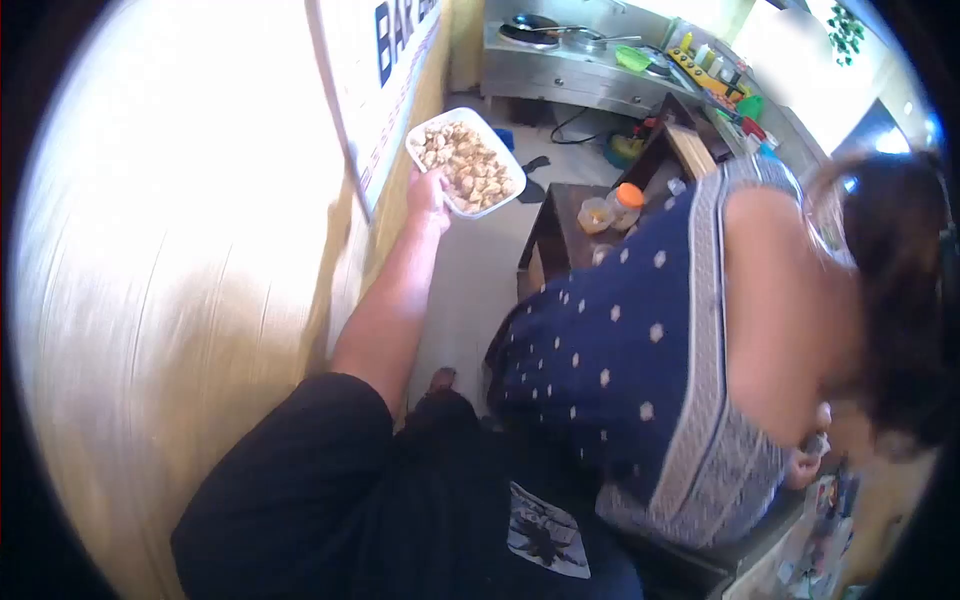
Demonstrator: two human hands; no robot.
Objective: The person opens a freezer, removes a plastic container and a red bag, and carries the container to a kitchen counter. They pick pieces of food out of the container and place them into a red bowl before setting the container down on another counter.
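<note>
My left hand (428, 197) grips the near left edge of a white square container (411, 150), held out at the end of my stretched arm. Small light-brown chunks of food (466, 166) fill much of it. The container hangs over the floor beside the wall, slightly tilted. My right hand is not in view.
Another person (620, 350) in a dark blue patterned top bends close on my right. Beyond are a dark table (560, 215) with an orange-lidded jar (629, 196) and a steel counter (560, 78) with pans. A wall (200, 300) with a sign runs along my left.
</note>
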